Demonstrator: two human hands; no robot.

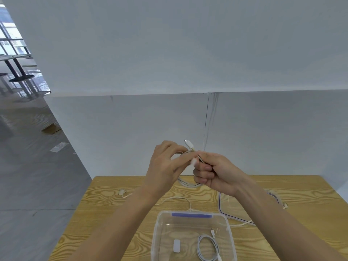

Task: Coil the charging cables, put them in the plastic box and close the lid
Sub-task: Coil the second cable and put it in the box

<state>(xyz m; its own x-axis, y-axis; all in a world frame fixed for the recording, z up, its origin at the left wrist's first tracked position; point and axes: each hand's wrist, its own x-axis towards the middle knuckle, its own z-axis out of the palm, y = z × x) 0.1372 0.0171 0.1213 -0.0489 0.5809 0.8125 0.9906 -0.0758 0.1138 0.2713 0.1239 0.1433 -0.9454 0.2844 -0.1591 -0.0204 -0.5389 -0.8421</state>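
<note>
While both hands grip a coiled cable [188, 182], left hand [165, 166], right hand [216, 172], box [156, 232] open.

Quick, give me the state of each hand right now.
Left hand: closed, pinching the white cable coil held above the table.
Right hand: closed in a fist around the same coil, near its plug.

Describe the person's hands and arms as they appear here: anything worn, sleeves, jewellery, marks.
Both forearms are bare right down to the bottom edge of the picture; no sleeves show. The left hand and the right hand wear no gloves, and no rings, watch or bracelets can be seen on the fingers or wrists. A few small dark specks sit near the right hand's knuckles; what they are is too small to tell.
</note>
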